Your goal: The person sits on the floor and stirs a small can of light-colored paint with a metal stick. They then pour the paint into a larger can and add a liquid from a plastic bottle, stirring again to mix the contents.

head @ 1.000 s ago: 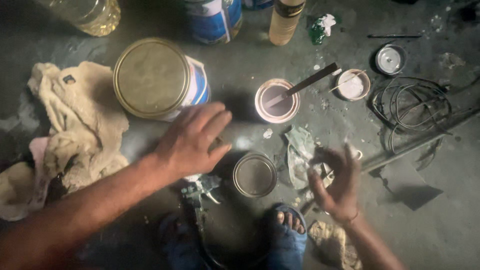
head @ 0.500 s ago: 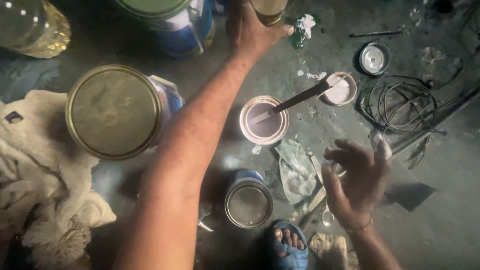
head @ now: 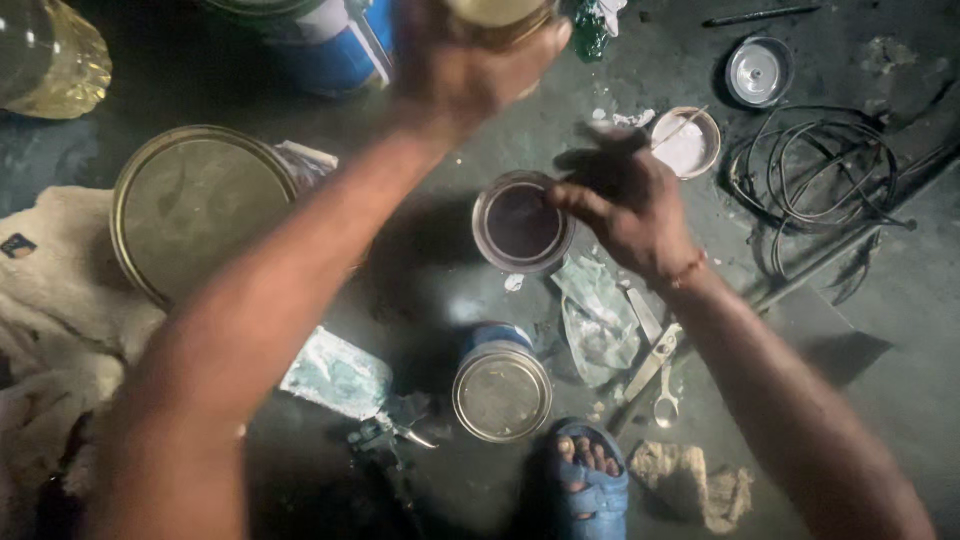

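My left hand (head: 455, 80) reaches to the top of the view and is shut on a yellowish bottle (head: 500, 12), mostly cut off by the frame edge. My right hand (head: 625, 205) hovers over the floor with its fingers pinched together at the right rim of a small open tin (head: 518, 225) with a dark inside. Whether a stick is in those fingers is hidden by the hand. A small closed can (head: 500, 392) stands nearer to me, below the open tin.
A large closed tin (head: 195, 210) and a pale cloth (head: 50, 330) lie at the left. A blue can (head: 320, 45), a plastic bottle of yellow liquid (head: 50, 55), a white dish (head: 685, 145), a metal lid (head: 758, 70), coiled wire (head: 810, 170), scissors (head: 655, 375) and my sandalled foot (head: 590, 480) surround them.
My left hand went from the floor up to the bottle and gripped it. My right hand moved up from near the scissors to the open tin's rim; the stick in the tin is out of sight.
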The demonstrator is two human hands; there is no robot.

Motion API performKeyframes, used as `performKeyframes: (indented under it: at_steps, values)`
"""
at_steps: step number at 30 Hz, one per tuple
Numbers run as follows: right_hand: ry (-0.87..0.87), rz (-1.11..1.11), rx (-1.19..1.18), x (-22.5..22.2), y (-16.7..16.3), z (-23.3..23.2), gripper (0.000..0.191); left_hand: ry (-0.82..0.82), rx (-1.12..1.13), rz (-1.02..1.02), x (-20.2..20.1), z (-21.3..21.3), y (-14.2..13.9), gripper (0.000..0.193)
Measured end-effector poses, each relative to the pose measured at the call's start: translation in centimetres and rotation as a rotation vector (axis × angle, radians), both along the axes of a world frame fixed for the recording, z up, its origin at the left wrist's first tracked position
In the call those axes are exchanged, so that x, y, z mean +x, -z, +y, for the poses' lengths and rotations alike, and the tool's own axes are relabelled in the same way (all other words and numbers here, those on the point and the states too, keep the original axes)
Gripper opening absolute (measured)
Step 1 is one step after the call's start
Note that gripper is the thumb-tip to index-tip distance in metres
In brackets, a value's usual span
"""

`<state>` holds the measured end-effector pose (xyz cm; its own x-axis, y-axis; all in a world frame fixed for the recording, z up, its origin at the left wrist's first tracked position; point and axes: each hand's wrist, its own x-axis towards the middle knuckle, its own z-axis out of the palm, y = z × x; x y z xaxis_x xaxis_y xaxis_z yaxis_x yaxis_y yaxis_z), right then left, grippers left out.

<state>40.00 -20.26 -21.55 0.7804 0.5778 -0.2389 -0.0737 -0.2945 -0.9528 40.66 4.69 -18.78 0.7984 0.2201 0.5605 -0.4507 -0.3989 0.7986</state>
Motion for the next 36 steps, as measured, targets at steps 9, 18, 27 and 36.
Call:
performKeyframes:
  at_steps: [9, 18, 27, 36]
  values:
    - [-0.255, -0.707, 0.057, -3.0, -7.0, 0.4, 0.016, 0.090, 0.236, 0.297, -20.6, 3.0, -13.5, 0.071]
    - [-0.315, -0.498, -0.115, -3.8, -6.9, 0.4, 0.019, -0.019, 0.274, 0.422, -26.9, 0.0, -8.4, 0.079]
    - [-0.349, -0.624, -0.110, -3.7, -5.2, -0.6, 0.007, -0.037, 0.216, 0.633, -27.8, -1.6, -7.0, 0.079]
    - [-0.231, -0.624, -0.200, -5.3, -5.6, -0.3, 0.022, -0.056, 0.228, 0.702, -29.4, -2.2, -8.3, 0.076]
